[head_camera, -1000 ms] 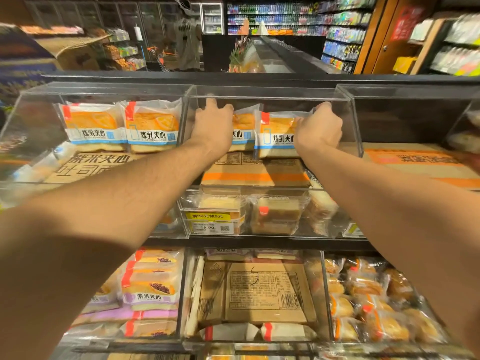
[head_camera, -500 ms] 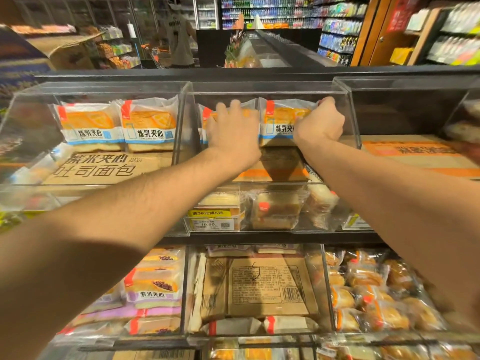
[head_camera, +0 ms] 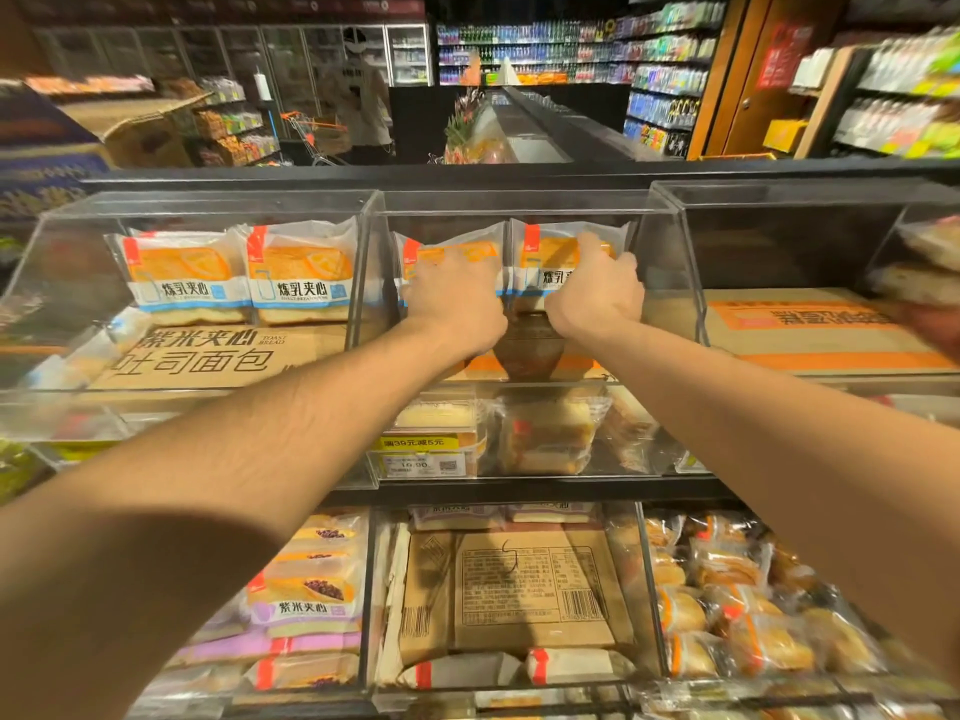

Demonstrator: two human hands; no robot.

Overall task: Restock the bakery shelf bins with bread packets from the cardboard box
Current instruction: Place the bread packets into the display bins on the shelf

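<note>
While upright in the middle bin [head_camera: 670, 283]: two bread packets, left hand [head_camera: 453, 298] grip on one [head_camera: 447, 252], right hand [head_camera: 597, 298] grip curled round the other [head_camera: 556, 252].

Behind the shelving, a person in a pale top [head_camera: 363, 103] stands by an orange-handled shopping cart [head_camera: 311, 135] at glass-door fridges [head_camera: 291, 54], drinks shelves [head_camera: 530, 49] line the back wall, a wooden door [head_camera: 748, 80] sits right, yellow price tag [head_camera: 413, 443] below.
</note>
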